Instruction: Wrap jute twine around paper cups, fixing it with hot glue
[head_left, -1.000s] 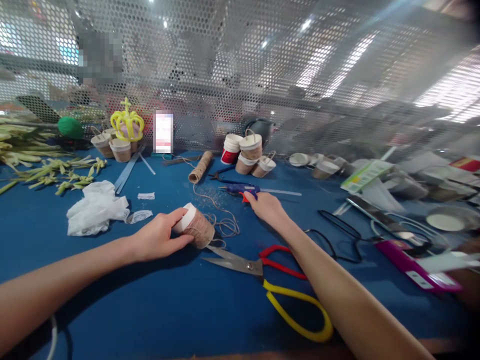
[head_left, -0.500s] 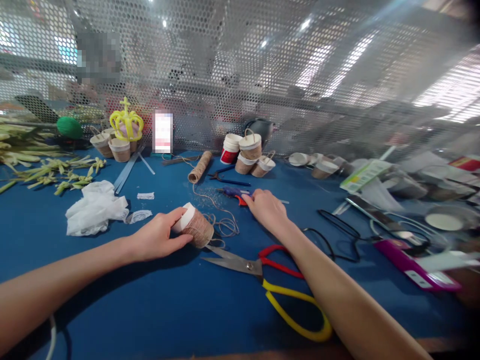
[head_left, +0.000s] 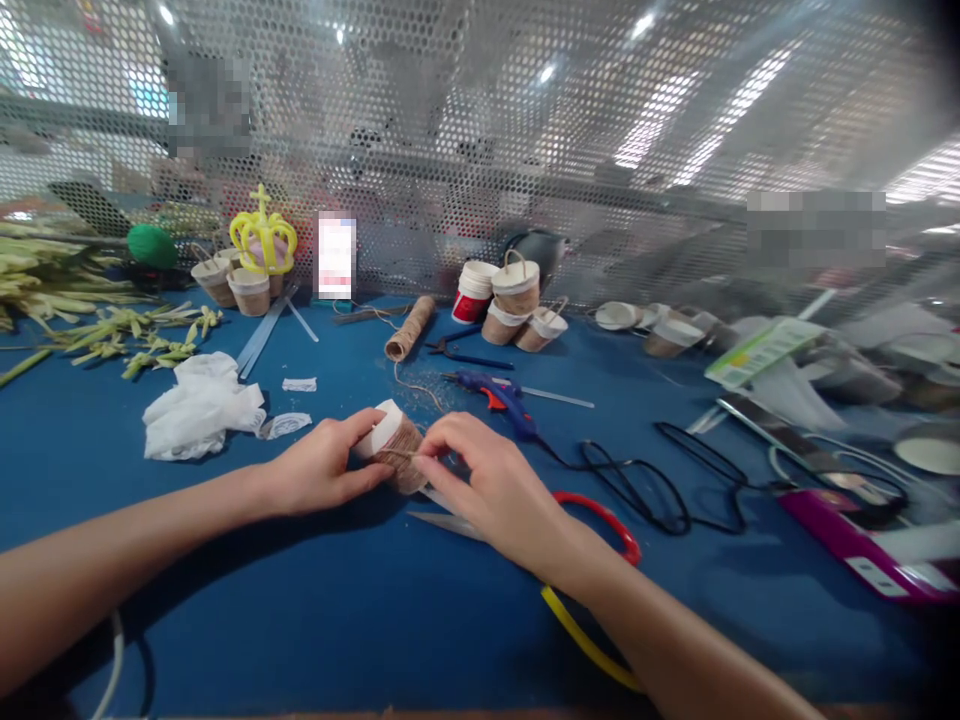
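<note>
**Cup in one hand, string in the other**

Think of the small cup (head_left: 406, 440) as the middle of a clock, with 12 pointing away from you. The cup is tipped over, its white end facing 10 o'clock and its brown, string-wrapped end facing 4. I can't tell if its bottom touches the blue table (head_left: 300, 620).

Your left hand (head_left: 319, 468) holds the white end between thumb and fingers, probably so the cup stays steady and the brown side is free to reach. Your right hand (head_left: 487, 490) comes in from 4 o'clock. Its thumb and finger are close together and seem to pinch a bit of string (head_left: 397, 453) lying across the cup, maybe to keep it tight and flat.

The string roll (head_left: 412, 328) lies at 12, with a loose strand trailing toward you. The glue gun (head_left: 499, 395) lies at 2, its tip turned toward 10, likely left there because it is easy to grab. The scissors (head_left: 450, 524) lie at 4, partly hidden under your right arm, also close by.
</note>
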